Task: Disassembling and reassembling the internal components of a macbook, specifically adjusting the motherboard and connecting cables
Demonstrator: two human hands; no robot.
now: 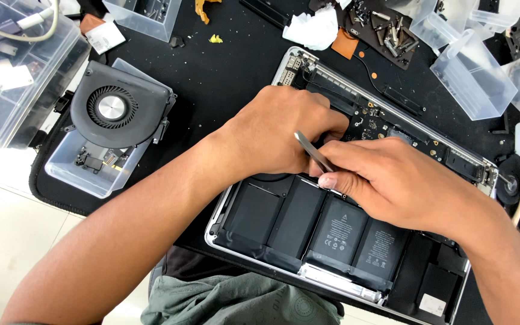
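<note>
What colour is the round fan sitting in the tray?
Dark grey, with a silver hub: the fan shows best in the head view.

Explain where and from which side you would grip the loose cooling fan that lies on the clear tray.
Probably best to take the cooling fan by its flat dark housing, at the outer rim, coming from above. It lies face up across the clear tray, so the edges are free; avoid the round vaned middle and the small connector end that hangs into the tray.

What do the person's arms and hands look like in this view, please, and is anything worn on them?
Both forearms are bare with no sleeves in view. The left hand and the right hand are ungloved, and no rings, watch or wristband show. The nails are short; one fingertip of the right hand shows a plain, unpainted nail.
</note>
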